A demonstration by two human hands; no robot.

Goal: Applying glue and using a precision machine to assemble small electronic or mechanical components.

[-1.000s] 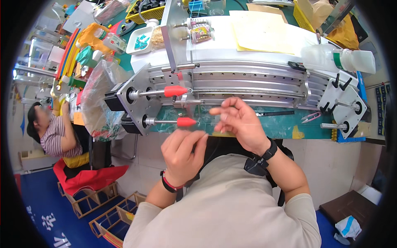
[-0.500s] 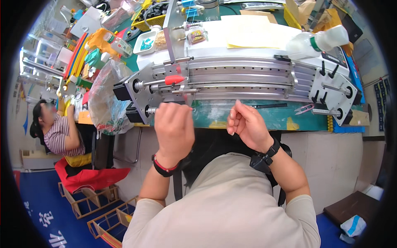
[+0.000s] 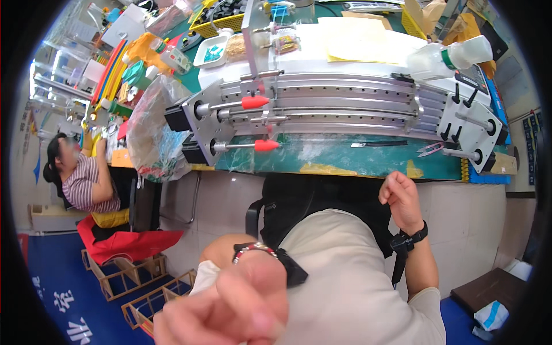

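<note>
My left hand [image 3: 230,302] is raised close to the camera at the bottom of the view, large and partly blurred. Its fingers are curled in; whether a fine thing is pinched in them cannot be seen. My right hand [image 3: 399,198] is just off the table's front edge at the right, fingers bent and tips together, what they hold too small to make out. In front of both stands a metal rail machine [image 3: 345,109]. Two red cone tips on its rods, an upper cone [image 3: 255,102] and a lower cone [image 3: 265,145], point right.
A craft knife [image 3: 379,143] and pink-handled thread snips [image 3: 430,149] lie on the green table mat [image 3: 322,155]. Behind the machine are a translucent bottle [image 3: 454,57], yellowish paper [image 3: 362,40] and a white tray [image 3: 210,53]. A plastic bag [image 3: 155,135] hangs at the left, near another person [image 3: 86,178].
My left hand has left the lower rod, uncovering its red cone, and come back toward me and up to the camera. My right hand has moved right and nearer my body.
</note>
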